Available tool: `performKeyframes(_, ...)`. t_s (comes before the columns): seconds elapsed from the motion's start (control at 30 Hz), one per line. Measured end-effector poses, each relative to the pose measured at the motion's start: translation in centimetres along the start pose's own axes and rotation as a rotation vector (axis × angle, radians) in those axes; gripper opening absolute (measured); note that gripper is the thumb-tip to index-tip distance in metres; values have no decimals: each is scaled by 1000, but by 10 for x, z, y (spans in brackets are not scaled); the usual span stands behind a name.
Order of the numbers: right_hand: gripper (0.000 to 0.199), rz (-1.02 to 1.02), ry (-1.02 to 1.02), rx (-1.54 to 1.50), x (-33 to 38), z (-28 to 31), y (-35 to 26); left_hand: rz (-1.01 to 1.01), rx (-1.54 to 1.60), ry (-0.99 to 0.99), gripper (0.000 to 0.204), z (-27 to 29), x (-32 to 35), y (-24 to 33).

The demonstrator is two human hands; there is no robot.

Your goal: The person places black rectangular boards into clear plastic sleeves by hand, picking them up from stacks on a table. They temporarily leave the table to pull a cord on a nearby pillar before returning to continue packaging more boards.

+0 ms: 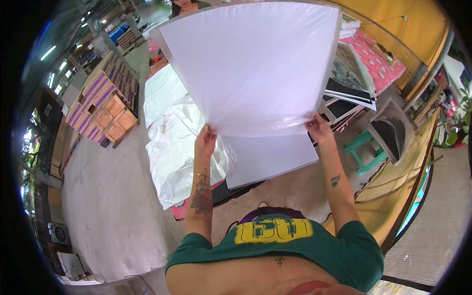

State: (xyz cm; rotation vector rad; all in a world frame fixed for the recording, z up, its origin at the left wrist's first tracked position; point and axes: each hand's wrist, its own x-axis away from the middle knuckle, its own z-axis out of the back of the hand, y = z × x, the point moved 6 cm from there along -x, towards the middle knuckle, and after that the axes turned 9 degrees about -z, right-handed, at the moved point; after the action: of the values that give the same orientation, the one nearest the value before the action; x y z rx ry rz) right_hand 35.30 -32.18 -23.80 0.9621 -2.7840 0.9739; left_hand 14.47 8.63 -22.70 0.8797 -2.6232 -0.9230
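Observation:
A large white board in a clear plastic sleeve point(250, 64) is raised in front of me, tilted up away from my body. My left hand point(206, 139) pinches the near left corner of the sleeve. At the near right corner, my right hand point(318, 129) grips the sleeve's edge with fingers closed. Loose clear plastic hangs at the near edge, below the board. Beneath it lies a flat white board point(268, 160) on the work table. Crumpled translucent plastic bags point(179, 147) are spread beside my left hand.
Dark framed panels in plastic point(349, 73) are piled at right on pink patterned cloth point(376, 59). A green stool point(366, 150) stands by a wrapped dark panel point(391, 130). Stacked cartons point(105, 98) stand on the floor at left. Another person point(189, 6) is across the table.

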Motion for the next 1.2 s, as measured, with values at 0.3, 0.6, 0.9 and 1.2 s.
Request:
performKeyframes(0.3,43,520,229,802,61,-27,-19,-532,-1114,-191,21,-55,22,-8)
performKeyframes(0.6,37,547,365,539,0,21,-243,-422,-815,-475,24,-241,-36,-102)
performKeyframes(0.9,79,316,648,1701,-22,78,-342,-552,-1130,-605,28,-310,-59,-196)
performKeyframes(1.2,63,948,603,2288,34,-6,-240,-749,-1527,-562,24,-288,-45,-203)
